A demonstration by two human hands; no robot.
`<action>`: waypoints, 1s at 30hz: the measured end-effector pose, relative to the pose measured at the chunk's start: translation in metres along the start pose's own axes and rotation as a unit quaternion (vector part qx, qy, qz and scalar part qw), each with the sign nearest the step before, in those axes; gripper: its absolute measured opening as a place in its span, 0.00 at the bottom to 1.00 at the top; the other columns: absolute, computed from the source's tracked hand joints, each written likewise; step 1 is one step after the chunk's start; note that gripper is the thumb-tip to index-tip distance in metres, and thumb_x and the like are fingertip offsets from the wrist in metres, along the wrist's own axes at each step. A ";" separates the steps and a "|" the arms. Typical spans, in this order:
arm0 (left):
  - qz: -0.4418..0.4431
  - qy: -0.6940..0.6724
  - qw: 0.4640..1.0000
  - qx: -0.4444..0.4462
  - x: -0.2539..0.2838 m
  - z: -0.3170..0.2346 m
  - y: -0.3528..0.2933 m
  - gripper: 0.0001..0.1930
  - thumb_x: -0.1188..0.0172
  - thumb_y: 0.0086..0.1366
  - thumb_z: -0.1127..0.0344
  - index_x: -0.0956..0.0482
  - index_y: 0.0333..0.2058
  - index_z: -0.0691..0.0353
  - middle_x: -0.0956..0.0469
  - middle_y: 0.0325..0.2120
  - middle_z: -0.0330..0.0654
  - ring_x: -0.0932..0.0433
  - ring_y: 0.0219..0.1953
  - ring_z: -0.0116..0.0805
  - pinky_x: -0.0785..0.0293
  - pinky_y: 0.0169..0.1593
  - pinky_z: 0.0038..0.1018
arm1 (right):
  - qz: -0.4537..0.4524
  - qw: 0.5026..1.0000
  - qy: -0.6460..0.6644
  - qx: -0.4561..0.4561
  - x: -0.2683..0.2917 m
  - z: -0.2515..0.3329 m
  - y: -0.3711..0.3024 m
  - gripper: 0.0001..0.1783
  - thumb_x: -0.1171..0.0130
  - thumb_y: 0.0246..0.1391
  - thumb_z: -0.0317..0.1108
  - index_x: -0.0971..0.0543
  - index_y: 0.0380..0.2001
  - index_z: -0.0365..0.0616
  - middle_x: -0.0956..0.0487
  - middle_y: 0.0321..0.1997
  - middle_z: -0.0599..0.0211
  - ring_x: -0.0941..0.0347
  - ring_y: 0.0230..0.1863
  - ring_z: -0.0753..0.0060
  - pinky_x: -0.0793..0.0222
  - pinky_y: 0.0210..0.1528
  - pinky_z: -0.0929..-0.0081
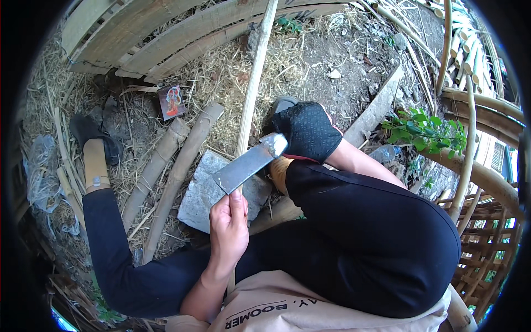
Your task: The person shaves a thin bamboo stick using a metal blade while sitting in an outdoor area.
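Observation:
My right hand, in a black textured glove, is closed around the handle of a broad-bladed knife; the glove hides most of that handle. The squared blade reaches left and lies across a long pale bamboo strip. Just below the blade, my bare left hand pinches the strip, thumb along it and close to the blade's lower edge. The strip runs from the top of the view down past my left wrist to my lap. Beneath the knife sits a grey stone block.
Two bamboo poles lie left of the block, near a small printed packet. Wooden slats stand at the far left. Cut bamboo, a leafy plant and a woven basket are on the right. Straw covers the ground.

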State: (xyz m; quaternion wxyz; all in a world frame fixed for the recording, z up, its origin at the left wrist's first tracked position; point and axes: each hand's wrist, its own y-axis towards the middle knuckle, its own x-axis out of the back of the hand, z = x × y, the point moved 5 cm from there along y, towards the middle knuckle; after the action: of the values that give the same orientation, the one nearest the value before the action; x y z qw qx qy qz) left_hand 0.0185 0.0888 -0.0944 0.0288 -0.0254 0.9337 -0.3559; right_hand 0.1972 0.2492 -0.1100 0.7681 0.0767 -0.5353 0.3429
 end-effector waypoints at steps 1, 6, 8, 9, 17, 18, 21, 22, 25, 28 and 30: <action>0.002 -0.006 1.000 0.003 0.000 0.000 -0.001 0.23 0.58 0.79 0.56 0.34 0.22 0.58 0.40 0.15 0.29 0.43 0.17 0.17 0.47 0.22 0.21 | -0.004 1.000 -0.006 -0.005 0.001 -0.001 0.001 0.14 0.35 0.41 0.45 0.14 0.33 0.56 0.17 0.27 0.59 0.17 0.32 0.53 0.23 0.35 0.57; 0.008 -0.025 0.999 -0.018 -0.003 0.002 -0.001 0.22 0.59 0.80 0.53 0.36 0.24 0.56 0.44 0.14 0.26 0.49 0.12 0.13 0.55 0.16 0.18 | -0.084 0.979 0.004 -0.185 0.027 -0.078 0.023 0.16 0.36 0.48 0.49 0.14 0.36 0.54 0.16 0.31 0.56 0.17 0.36 0.50 0.22 0.42 0.59; 0.010 -0.030 0.999 -0.018 -0.003 0.002 -0.002 0.22 0.59 0.80 0.53 0.36 0.24 0.56 0.44 0.14 0.26 0.49 0.12 0.13 0.55 0.16 0.18 | -0.096 0.973 0.006 -0.210 0.037 -0.100 0.032 0.17 0.36 0.48 0.49 0.14 0.37 0.53 0.16 0.32 0.55 0.18 0.36 0.49 0.22 0.42 0.58; 0.015 -0.041 0.999 -0.010 -0.004 0.001 -0.003 0.22 0.59 0.80 0.53 0.36 0.24 0.56 0.44 0.14 0.26 0.49 0.12 0.13 0.55 0.16 0.18 | -0.112 0.974 -0.020 -0.194 0.044 -0.103 0.032 0.17 0.36 0.49 0.49 0.14 0.38 0.52 0.16 0.32 0.54 0.18 0.36 0.48 0.22 0.42 0.58; 0.018 -0.065 0.997 0.045 -0.002 -0.004 -0.002 0.22 0.58 0.79 0.57 0.33 0.23 0.58 0.40 0.15 0.27 0.45 0.17 0.14 0.48 0.22 0.18 | -0.034 0.993 0.064 -0.092 0.030 -0.043 -0.002 0.17 0.31 0.46 0.46 0.15 0.35 0.48 0.17 0.28 0.51 0.19 0.33 0.47 0.24 0.38 0.58; 0.012 -0.050 0.998 0.035 -0.001 -0.004 -0.002 0.22 0.57 0.79 0.58 0.33 0.23 0.59 0.39 0.15 0.28 0.44 0.17 0.15 0.48 0.22 0.19 | -0.028 0.997 0.052 -0.047 0.029 -0.028 -0.007 0.17 0.31 0.43 0.46 0.15 0.35 0.49 0.18 0.27 0.52 0.19 0.33 0.46 0.24 0.37 0.57; -0.013 0.004 1.000 -0.005 0.003 -0.005 -0.002 0.22 0.57 0.79 0.60 0.33 0.23 0.62 0.39 0.15 0.30 0.44 0.18 0.18 0.46 0.23 0.23 | 0.050 0.998 0.042 -0.007 0.015 0.000 -0.012 0.15 0.33 0.39 0.44 0.15 0.32 0.50 0.19 0.25 0.52 0.20 0.31 0.45 0.25 0.36 0.53; -0.024 0.026 0.999 -0.024 0.002 -0.007 -0.001 0.21 0.57 0.79 0.61 0.33 0.23 0.63 0.38 0.15 0.32 0.43 0.18 0.20 0.45 0.23 0.24 | 0.095 0.995 0.022 -0.019 0.007 0.002 -0.012 0.15 0.34 0.39 0.43 0.15 0.32 0.51 0.19 0.25 0.52 0.20 0.31 0.44 0.25 0.36 0.53; -0.046 0.097 0.992 -0.065 0.001 -0.012 -0.002 0.21 0.56 0.78 0.62 0.33 0.23 0.65 0.38 0.15 0.35 0.42 0.17 0.23 0.44 0.23 0.28 | 0.088 0.996 0.010 -0.020 0.003 0.000 -0.008 0.15 0.35 0.41 0.44 0.14 0.33 0.52 0.19 0.26 0.51 0.20 0.32 0.44 0.25 0.36 0.53; -0.055 0.128 0.988 -0.071 0.001 -0.014 -0.005 0.21 0.56 0.78 0.62 0.34 0.23 0.66 0.39 0.14 0.37 0.42 0.16 0.26 0.44 0.23 0.30 | 0.043 0.997 0.002 -0.057 0.017 -0.002 -0.003 0.13 0.36 0.42 0.44 0.14 0.33 0.53 0.17 0.27 0.55 0.18 0.32 0.48 0.23 0.38 0.54; -0.058 0.140 0.986 -0.070 0.002 -0.013 -0.005 0.21 0.56 0.78 0.62 0.34 0.23 0.65 0.40 0.13 0.38 0.42 0.16 0.27 0.44 0.23 0.31 | 0.021 0.996 0.006 -0.083 0.017 -0.016 0.004 0.12 0.37 0.45 0.45 0.15 0.32 0.54 0.17 0.28 0.57 0.18 0.33 0.50 0.22 0.39 0.55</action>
State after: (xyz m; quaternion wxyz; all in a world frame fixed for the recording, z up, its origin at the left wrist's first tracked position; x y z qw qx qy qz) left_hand 0.0161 0.0934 -0.0809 -0.1247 -0.0315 0.9481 -0.2907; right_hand 0.2097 0.2676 -0.1028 0.7677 -0.0005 -0.5588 0.3137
